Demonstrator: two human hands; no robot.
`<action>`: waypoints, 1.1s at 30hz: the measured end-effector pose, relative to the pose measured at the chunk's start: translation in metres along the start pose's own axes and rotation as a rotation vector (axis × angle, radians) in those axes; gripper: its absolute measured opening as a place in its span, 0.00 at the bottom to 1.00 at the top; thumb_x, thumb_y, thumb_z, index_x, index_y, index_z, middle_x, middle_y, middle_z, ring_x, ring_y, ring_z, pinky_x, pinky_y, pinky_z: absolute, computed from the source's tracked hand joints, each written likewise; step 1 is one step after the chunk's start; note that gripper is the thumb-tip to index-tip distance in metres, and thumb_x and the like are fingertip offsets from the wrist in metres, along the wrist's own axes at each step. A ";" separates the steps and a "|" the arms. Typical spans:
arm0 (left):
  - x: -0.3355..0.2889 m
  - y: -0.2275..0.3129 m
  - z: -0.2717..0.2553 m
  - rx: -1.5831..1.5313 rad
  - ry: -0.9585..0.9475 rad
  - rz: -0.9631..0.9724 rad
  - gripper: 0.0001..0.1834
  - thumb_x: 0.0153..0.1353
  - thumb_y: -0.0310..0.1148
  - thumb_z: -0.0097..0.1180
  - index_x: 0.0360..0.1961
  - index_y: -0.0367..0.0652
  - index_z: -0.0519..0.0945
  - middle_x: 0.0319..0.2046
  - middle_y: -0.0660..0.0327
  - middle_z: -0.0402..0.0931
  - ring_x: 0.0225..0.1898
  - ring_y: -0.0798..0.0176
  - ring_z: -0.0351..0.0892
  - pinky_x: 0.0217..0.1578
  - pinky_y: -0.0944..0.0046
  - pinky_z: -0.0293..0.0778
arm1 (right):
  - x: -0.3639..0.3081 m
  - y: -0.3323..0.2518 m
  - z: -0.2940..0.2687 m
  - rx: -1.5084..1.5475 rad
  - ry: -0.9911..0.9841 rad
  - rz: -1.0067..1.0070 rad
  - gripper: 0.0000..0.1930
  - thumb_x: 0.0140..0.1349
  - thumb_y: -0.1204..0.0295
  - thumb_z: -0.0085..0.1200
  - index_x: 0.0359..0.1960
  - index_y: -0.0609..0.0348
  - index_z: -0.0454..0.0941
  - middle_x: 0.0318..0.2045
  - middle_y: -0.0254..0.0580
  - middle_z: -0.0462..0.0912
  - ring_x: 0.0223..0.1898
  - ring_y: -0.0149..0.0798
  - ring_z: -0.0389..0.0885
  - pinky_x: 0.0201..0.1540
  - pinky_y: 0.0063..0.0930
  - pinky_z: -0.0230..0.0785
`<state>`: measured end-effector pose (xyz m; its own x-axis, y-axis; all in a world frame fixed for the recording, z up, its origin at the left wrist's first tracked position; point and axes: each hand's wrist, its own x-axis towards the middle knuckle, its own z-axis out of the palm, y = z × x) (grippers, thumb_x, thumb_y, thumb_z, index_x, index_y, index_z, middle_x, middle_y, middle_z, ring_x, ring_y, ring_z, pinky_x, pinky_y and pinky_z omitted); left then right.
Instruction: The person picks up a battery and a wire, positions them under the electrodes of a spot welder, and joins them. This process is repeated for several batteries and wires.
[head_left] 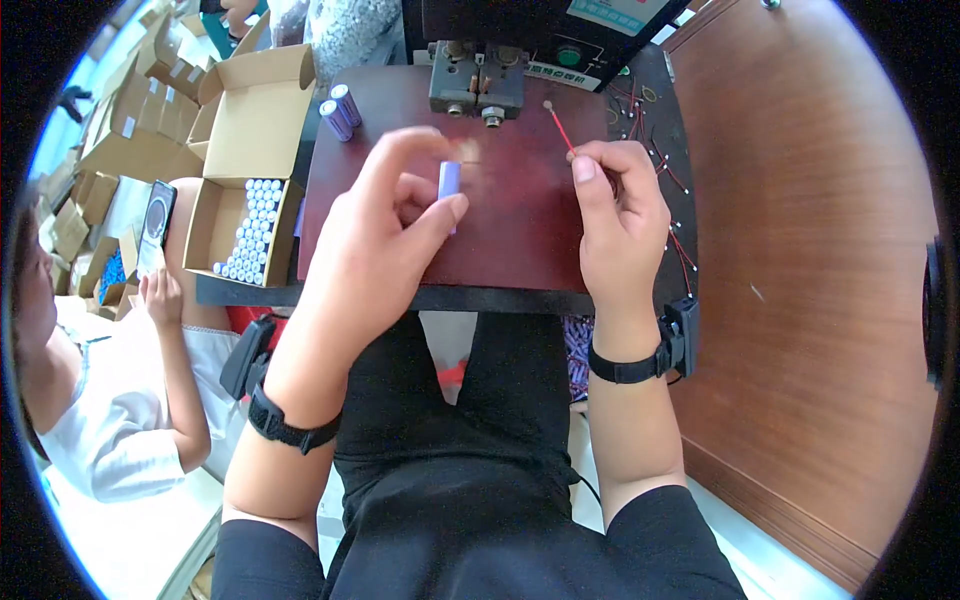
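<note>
My left hand (375, 240) holds a purple cylindrical battery cell (449, 180) upright against the thumb, over the left-middle of a dark red work board (515, 240). Its index finger is partly smeared by motion. In my right hand (622, 215), a thin red wire (562, 132) is pinched between thumb and index finger; its far end carries a small round metal piece. Beyond both hands stands a dark machine with a metal block of two electrode heads (477, 90). Two purple cells (340, 112) stand together at the board's far left.
An open cardboard box (200, 225) with many cells sits left of the board. Red and black wires (655, 150) lie along the right edge beside a wooden panel (800, 250). At the left, another person (130, 400) sits holding a phone (155, 218). Cartons (140, 120) are stacked behind.
</note>
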<state>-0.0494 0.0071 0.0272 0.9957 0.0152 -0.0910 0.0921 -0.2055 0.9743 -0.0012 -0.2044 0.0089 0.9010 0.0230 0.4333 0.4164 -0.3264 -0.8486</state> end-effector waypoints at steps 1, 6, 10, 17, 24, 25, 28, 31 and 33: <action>-0.005 -0.002 -0.001 -0.128 -0.029 0.014 0.17 0.69 0.26 0.60 0.57 0.40 0.76 0.34 0.65 0.78 0.33 0.73 0.74 0.36 0.72 0.72 | 0.000 -0.002 -0.001 -0.007 -0.022 -0.085 0.05 0.68 0.74 0.57 0.38 0.63 0.79 0.37 0.38 0.78 0.37 0.31 0.75 0.44 0.23 0.68; -0.006 0.002 -0.011 -0.102 -0.160 0.065 0.19 0.66 0.25 0.61 0.58 0.41 0.78 0.35 0.65 0.78 0.36 0.74 0.74 0.38 0.72 0.71 | 0.003 0.003 -0.008 0.042 -0.091 -0.230 0.03 0.64 0.77 0.54 0.35 0.64 0.78 0.39 0.39 0.76 0.38 0.29 0.73 0.43 0.22 0.66; 0.008 0.006 -0.005 0.230 -0.127 0.105 0.13 0.63 0.25 0.63 0.49 0.36 0.83 0.37 0.61 0.78 0.39 0.70 0.76 0.42 0.69 0.72 | 0.006 -0.002 -0.009 0.134 -0.247 -0.109 0.04 0.62 0.77 0.53 0.31 0.65 0.77 0.40 0.40 0.76 0.39 0.29 0.73 0.43 0.23 0.66; 0.029 -0.008 0.011 0.316 0.107 0.357 0.14 0.63 0.29 0.64 0.48 0.33 0.83 0.39 0.53 0.79 0.41 0.53 0.80 0.44 0.62 0.73 | 0.020 -0.006 -0.003 0.151 -0.333 -0.014 0.06 0.61 0.76 0.54 0.29 0.66 0.77 0.40 0.42 0.77 0.40 0.31 0.74 0.45 0.24 0.66; 0.044 -0.016 0.012 0.471 0.191 0.432 0.11 0.63 0.28 0.62 0.43 0.32 0.82 0.38 0.48 0.78 0.38 0.42 0.80 0.40 0.52 0.75 | 0.031 -0.005 0.009 0.151 -0.367 0.089 0.09 0.61 0.72 0.54 0.27 0.67 0.77 0.40 0.44 0.79 0.42 0.33 0.75 0.47 0.25 0.65; 0.047 -0.018 0.013 0.488 0.207 0.463 0.11 0.63 0.29 0.62 0.43 0.33 0.82 0.38 0.48 0.77 0.38 0.41 0.79 0.39 0.51 0.75 | 0.033 -0.005 0.009 0.145 -0.369 0.106 0.09 0.61 0.72 0.53 0.27 0.67 0.77 0.40 0.43 0.79 0.42 0.33 0.75 0.47 0.25 0.65; 0.047 -0.018 0.014 0.519 0.233 0.433 0.10 0.63 0.29 0.62 0.41 0.33 0.81 0.36 0.48 0.76 0.37 0.41 0.78 0.38 0.50 0.74 | 0.036 0.001 0.011 0.180 -0.351 0.141 0.08 0.61 0.73 0.55 0.29 0.69 0.78 0.38 0.43 0.81 0.41 0.33 0.77 0.46 0.25 0.67; 0.046 -0.018 0.015 0.512 0.234 0.432 0.10 0.63 0.30 0.62 0.41 0.34 0.81 0.35 0.49 0.75 0.36 0.41 0.78 0.38 0.50 0.74 | 0.038 0.003 0.014 0.213 -0.324 0.147 0.08 0.60 0.74 0.58 0.31 0.71 0.79 0.36 0.42 0.82 0.39 0.34 0.80 0.44 0.25 0.70; 0.045 -0.017 0.015 0.528 0.225 0.419 0.10 0.64 0.30 0.62 0.42 0.33 0.81 0.37 0.49 0.77 0.38 0.42 0.79 0.40 0.53 0.74 | 0.036 0.003 0.016 0.206 -0.320 0.137 0.08 0.60 0.74 0.59 0.31 0.71 0.80 0.36 0.43 0.82 0.39 0.34 0.81 0.44 0.26 0.71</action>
<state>-0.0060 -0.0029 0.0033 0.9290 0.0211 0.3694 -0.2560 -0.6843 0.6828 0.0343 -0.1894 0.0177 0.9287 0.2961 0.2234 0.2766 -0.1516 -0.9489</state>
